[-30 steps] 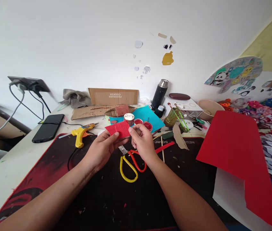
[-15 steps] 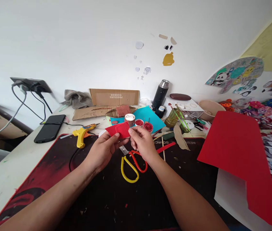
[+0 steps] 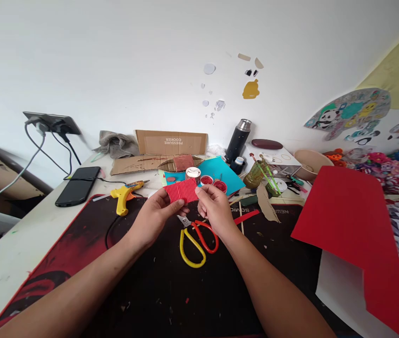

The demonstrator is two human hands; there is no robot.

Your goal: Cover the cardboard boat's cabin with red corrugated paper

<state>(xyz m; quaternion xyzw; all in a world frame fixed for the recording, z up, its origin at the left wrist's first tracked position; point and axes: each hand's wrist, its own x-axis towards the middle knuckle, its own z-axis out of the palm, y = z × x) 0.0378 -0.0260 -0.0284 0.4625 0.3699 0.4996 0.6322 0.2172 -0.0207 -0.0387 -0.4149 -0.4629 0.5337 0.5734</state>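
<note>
A small rectangle of red corrugated paper [image 3: 181,189] is held up between both hands, its ridges facing me. My left hand [image 3: 157,209] pinches its lower left part, thumb in front and fingers behind. At its right edge, my right hand [image 3: 214,204] grips it between thumb and fingertips. Just below the hands lie scissors [image 3: 192,248] with one yellow and one red handle; their blades are partly hidden under the hands. A red strip [image 3: 246,216] rests to the right of my right hand.
A yellow glue gun [image 3: 124,195] and a phone [image 3: 77,186] lie at left. Behind the hands are paint jars [image 3: 206,180] on blue card [image 3: 225,171], cardboard [image 3: 171,142] and a black flask [image 3: 237,141]. Large red card [image 3: 343,211] covers the right side of the dark mat [image 3: 192,300].
The red corrugated paper has been turned a little flatter toward me, and more of its ridged face shows. Both hands keep hold of it. The whole view has shifted slightly.
</note>
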